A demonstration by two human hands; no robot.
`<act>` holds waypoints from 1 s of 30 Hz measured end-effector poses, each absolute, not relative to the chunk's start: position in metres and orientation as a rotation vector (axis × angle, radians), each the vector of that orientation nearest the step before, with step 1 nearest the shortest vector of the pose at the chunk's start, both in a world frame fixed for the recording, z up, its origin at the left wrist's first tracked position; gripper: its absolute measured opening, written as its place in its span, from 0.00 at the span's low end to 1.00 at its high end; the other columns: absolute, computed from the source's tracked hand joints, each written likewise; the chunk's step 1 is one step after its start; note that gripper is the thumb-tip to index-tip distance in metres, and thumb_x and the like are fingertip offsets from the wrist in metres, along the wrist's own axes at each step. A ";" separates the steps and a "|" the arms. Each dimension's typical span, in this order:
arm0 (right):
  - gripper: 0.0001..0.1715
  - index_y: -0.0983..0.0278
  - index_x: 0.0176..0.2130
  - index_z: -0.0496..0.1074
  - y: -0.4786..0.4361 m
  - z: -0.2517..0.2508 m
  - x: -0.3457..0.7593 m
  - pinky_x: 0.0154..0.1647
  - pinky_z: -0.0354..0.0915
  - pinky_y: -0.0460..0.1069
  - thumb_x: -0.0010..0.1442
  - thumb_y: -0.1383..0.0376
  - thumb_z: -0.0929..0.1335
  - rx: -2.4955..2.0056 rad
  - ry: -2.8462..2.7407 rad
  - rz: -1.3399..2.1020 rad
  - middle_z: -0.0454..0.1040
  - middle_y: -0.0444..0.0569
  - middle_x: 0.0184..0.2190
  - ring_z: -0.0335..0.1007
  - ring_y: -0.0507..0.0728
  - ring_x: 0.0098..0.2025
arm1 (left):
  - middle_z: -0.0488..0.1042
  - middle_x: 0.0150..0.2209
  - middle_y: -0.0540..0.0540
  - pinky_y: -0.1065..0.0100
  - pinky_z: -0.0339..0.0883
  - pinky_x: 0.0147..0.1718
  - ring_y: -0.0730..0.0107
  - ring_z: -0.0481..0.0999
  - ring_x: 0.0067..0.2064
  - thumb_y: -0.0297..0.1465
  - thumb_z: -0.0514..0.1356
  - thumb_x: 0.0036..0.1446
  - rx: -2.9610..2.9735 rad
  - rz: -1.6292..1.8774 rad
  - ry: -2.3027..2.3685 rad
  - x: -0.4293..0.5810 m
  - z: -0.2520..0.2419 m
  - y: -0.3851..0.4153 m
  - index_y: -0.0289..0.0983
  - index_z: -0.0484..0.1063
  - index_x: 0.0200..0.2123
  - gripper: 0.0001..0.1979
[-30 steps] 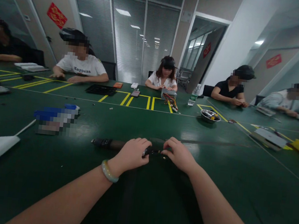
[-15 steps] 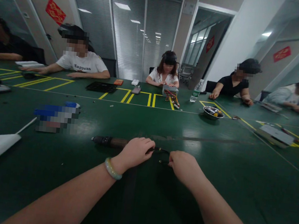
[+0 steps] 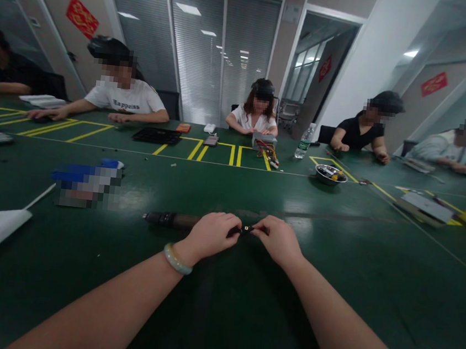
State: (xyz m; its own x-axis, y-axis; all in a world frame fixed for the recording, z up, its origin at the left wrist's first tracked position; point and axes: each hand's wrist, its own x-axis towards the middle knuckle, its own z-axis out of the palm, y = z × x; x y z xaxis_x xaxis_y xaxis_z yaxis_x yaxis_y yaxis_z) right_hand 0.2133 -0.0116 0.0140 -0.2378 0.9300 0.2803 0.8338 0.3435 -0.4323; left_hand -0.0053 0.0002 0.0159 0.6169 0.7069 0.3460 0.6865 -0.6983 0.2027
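Left hand (image 3: pixel 212 236) and right hand (image 3: pixel 278 241) pinching small black connector (image 3: pixel 246 228) at lower center of frame, both gripping tight. Dark tool handle (image 3: pixel 170 220) just beside left hand; open green tabletop (image 3: pixel 412 293) on both sides, with room to move.

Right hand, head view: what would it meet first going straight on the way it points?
The right hand would first meet the small black part at its fingertips, which it may already touch; depth is unclear.

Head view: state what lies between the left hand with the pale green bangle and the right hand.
A small black part with a metal glint, pinched by the left hand and right hand, in the head view.
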 end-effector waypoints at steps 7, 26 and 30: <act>0.02 0.58 0.35 0.77 -0.014 0.006 0.209 0.40 0.62 0.47 0.58 0.64 0.72 -1.463 -2.165 0.200 0.74 0.43 0.35 0.69 0.53 0.37 | 0.75 0.39 0.49 0.63 0.66 0.42 0.65 0.74 0.41 0.32 0.58 0.58 2.781 0.625 1.188 -0.005 0.015 0.002 0.41 0.71 0.41 0.07; 0.03 0.60 0.33 0.75 -0.014 0.001 0.198 0.36 0.60 0.47 0.60 0.64 0.71 -1.455 -2.181 0.145 0.73 0.43 0.31 0.68 0.53 0.33 | 0.75 0.39 0.47 0.62 0.67 0.43 0.65 0.74 0.42 0.31 0.59 0.59 2.774 0.655 1.200 -0.003 0.010 0.003 0.40 0.72 0.40 0.06; 0.01 0.61 0.35 0.76 -0.010 0.002 0.201 0.38 0.60 0.47 0.60 0.66 0.71 -1.396 -2.234 0.094 0.73 0.44 0.33 0.69 0.53 0.36 | 0.75 0.40 0.48 0.62 0.67 0.44 0.65 0.74 0.42 0.31 0.59 0.59 2.760 0.664 1.206 -0.003 0.009 0.003 0.39 0.71 0.41 0.07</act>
